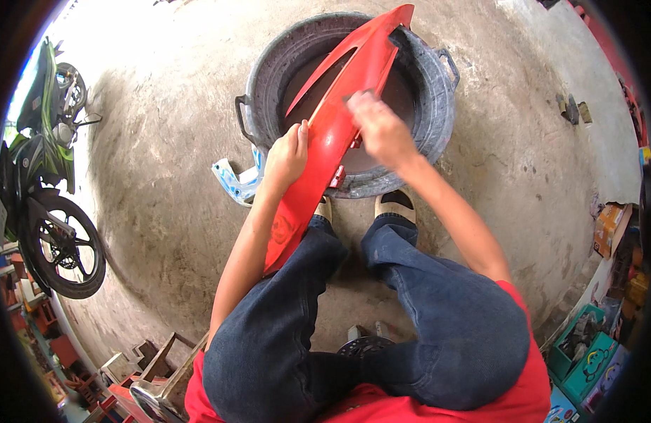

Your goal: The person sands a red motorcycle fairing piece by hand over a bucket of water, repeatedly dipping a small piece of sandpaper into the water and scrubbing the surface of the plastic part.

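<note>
A long red motorcycle fairing panel [332,134] slants from my left thigh up across the tub, its pointed far end over the tub's far rim. My left hand [287,156] is closed round the panel's left edge, near its middle. My right hand [383,130], slightly blurred, is closed with its fingertips against the panel's right side. A small dark flat piece [356,96] shows at those fingertips; its kind is hard to make out. Below the panel stands a round grey-black tub [438,92] with side handles, holding murky brownish water [399,95].
A blue-and-white plastic part [237,185] lies on the concrete floor [163,176] left of the tub. At the left stands a green-black motorcycle [54,176]. Small dark scraps [572,111] lie at the right. Boxes and a teal container [586,359] stand lower right; wooden pieces [156,359] lower left.
</note>
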Available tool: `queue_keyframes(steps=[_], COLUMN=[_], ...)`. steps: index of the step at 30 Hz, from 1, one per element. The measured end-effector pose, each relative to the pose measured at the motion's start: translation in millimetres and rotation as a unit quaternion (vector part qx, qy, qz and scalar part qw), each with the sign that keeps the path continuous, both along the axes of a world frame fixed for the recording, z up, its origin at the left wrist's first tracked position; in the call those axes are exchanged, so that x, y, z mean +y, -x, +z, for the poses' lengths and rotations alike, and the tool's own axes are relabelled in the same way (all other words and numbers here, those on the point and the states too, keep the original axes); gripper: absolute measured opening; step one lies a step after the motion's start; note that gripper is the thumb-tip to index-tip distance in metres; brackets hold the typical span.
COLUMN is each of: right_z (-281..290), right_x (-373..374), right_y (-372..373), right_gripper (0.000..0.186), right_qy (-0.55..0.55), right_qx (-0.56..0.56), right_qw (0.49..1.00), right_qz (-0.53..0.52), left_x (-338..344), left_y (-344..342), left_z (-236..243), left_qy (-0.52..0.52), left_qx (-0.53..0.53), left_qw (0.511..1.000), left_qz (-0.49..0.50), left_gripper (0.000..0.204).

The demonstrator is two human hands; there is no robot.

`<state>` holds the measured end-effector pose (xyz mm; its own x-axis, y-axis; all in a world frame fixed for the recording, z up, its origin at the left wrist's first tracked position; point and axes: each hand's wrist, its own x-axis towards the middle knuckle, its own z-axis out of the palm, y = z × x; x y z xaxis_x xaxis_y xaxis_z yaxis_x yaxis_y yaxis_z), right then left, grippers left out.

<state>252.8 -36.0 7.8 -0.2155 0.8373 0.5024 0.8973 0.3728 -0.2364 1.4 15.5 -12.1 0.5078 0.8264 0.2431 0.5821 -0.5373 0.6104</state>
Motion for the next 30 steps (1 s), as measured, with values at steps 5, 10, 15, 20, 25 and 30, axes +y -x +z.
queue_keyframes(steps=[5,10,15,20,25,30], right_z=[12,-9,4,10,7,31], right_x=[-14,60,-7,28,-15,-55], right_y=[34,-57,37,-27,13,-12], right_gripper=[0.044,0.041,0.045,0.04,0.044,0.03], right_qy=[-0.015,0.016,-0.012,-0.009,0.005,0.073], right_qx=[-0.053,0.011,-0.042,-0.013,-0.048,0.022], right_qw=[0.981,0.997,0.986,1.0,0.997,0.987], right_qz=[0.188,-0.074,0.164,0.008,0.065,0.14], left_x=[1,-1,-2,-2,-2,-1], left_y=[20,-6,12,-4,13,9], left_z=[-8,-2,2,3,-6,-3], left_qy=[-0.175,-0.011,0.004,0.043,-0.027,0.02], left_qx=[-0.054,-0.006,-0.019,-0.036,-0.006,0.01], left_qw=[0.983,1.0,1.0,0.998,1.0,1.0], left_qz=[0.0,-0.003,0.016,0.015,0.005,0.004], left_gripper=[0.027,0.037,0.033,0.028,0.034,0.035])
